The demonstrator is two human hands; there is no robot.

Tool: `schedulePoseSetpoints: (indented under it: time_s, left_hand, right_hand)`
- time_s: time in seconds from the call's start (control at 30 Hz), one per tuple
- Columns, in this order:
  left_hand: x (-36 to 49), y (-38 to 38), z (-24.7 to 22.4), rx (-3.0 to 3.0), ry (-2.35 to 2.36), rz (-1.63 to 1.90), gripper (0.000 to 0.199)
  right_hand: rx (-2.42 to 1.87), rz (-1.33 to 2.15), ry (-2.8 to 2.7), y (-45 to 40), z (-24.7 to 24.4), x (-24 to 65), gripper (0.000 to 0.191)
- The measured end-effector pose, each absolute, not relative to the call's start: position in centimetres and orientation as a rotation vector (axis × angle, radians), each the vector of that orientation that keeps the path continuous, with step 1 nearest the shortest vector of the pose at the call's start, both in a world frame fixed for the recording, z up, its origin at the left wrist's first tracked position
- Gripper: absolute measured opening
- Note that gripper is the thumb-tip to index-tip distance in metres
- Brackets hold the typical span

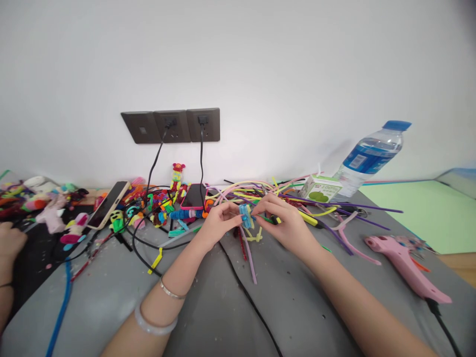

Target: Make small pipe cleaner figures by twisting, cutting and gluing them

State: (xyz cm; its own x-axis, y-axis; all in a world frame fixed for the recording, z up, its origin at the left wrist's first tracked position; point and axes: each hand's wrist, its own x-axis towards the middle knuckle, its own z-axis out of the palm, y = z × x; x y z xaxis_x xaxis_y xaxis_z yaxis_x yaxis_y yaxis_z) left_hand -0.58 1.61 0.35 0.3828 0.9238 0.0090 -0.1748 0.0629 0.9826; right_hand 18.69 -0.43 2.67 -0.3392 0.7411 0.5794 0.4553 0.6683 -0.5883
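Note:
A small blue and pale yellow fuzzy piece (246, 216) is held up between my hands, above the grey table (223, 307). My left hand (220, 223) pinches its left side, with the fingers closed. On the right side, my right hand (279, 220) has thumb and fingers pressed together close to the piece; what lies between those fingertips is too small to name. Beneath the piece hang pale yellow loops (254, 237), and a lilac pipe cleaner (250, 263) lies on the table just below.
Pipe cleaners (238, 187) spread behind my hands. Right: a juice box (320, 188), a water bottle (368, 158), a pink glue gun (405, 267). Left: phones (111, 203), fuzzy figures (76, 230), black cables (139, 248). Another person's hand (10, 243) is at the left edge.

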Motion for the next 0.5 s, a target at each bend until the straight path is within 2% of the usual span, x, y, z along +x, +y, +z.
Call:
schedulePoseSetpoints:
  time_s: [0.5]
  left_hand:
    - [-0.49,1.59,0.38,1.173,0.813,0.993,0.038]
  right_hand:
    - [-0.970,0.416,-1.924,-0.16,2.86,18.97,0.014]
